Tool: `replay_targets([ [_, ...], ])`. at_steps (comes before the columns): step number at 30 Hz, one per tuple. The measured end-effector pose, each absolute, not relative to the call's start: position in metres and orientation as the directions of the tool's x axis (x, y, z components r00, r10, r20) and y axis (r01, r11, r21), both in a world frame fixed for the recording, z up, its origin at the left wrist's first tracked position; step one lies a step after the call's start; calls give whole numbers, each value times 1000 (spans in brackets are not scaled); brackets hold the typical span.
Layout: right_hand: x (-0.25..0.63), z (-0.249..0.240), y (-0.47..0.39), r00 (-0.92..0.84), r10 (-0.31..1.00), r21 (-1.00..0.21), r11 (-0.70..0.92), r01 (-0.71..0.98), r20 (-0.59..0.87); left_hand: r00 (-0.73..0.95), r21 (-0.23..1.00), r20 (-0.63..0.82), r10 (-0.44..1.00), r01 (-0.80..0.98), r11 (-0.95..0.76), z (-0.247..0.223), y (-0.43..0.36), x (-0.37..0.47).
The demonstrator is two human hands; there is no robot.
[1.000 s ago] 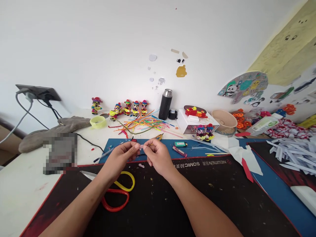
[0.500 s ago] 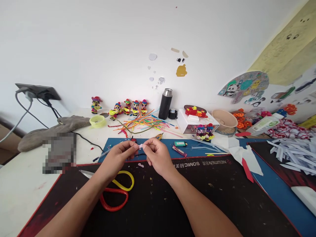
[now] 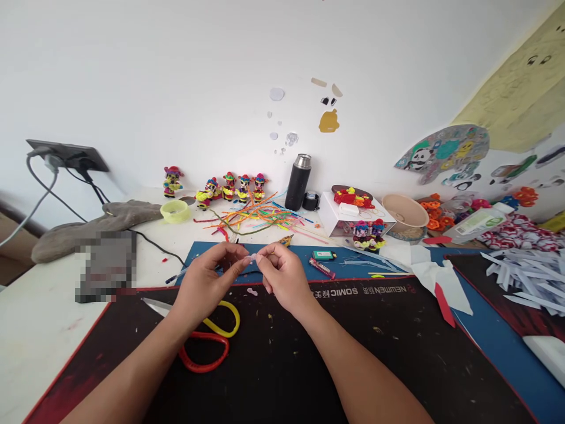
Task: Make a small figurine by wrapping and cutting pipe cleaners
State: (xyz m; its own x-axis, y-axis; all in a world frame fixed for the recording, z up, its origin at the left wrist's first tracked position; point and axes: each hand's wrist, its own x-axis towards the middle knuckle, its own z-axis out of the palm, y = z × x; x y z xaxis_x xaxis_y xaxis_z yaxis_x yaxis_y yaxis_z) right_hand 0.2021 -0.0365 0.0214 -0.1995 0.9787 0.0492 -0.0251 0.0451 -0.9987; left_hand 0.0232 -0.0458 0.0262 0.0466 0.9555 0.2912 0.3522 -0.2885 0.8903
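Note:
Between my two hands is a small pale pinkish piece (image 3: 253, 258), pinched at its ends by fingertips. My left hand (image 3: 212, 277) has thumb and forefinger closed on its left side. From the other side my right hand (image 3: 285, 274) grips it with thumb and forefinger. Both hands are above the front edge of the blue mat (image 3: 348, 268). Another small pale piece (image 3: 252, 291) lies below them on the black mat (image 3: 282, 365). Scissors with one yellow and one red handle (image 3: 203, 353) rest beside and partly under my left forearm.
Behind my hands lie colourful fuzzy stems (image 3: 251, 215). Small figures (image 3: 229, 187) and a black flask (image 3: 298, 184) stand along the wall. A lighter (image 3: 322, 268), white box (image 3: 357, 218) and paper strips (image 3: 525, 280) are on the right; a yellow bowl (image 3: 175, 212) is on the left.
The camera view has shifted slightly. My left hand has turned a little, its fingers more spread above the pale piece; both hands still hold it.

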Motion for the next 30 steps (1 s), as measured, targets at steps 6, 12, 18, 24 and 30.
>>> replay_targets([
  [6, 201, 20, -37, -202, 978, -998, 42, -36, 48, 143, 691, 473, 869, 551, -467, 24, -48, 24],
  [12, 201, 19, -38, -207, 977, -999, 41, -17, 44, 191, 592, 542, 818, 604, -533, 20, -46, 23],
  [18, 200, 18, -37, -217, 975, -999, 48, -17, 51, 240, 485, 600, 763, 650, -585, 18, -46, 22],
  [24, 200, 17, -37, -227, 973, -999, 37, -29, 42, 226, 489, 595, 771, 660, -571, 19, -47, 23],
  [30, 200, 17, -37, -240, 970, -998, 30, -54, 43, 191, 544, 557, 809, 652, -528, 20, -48, 24],
])
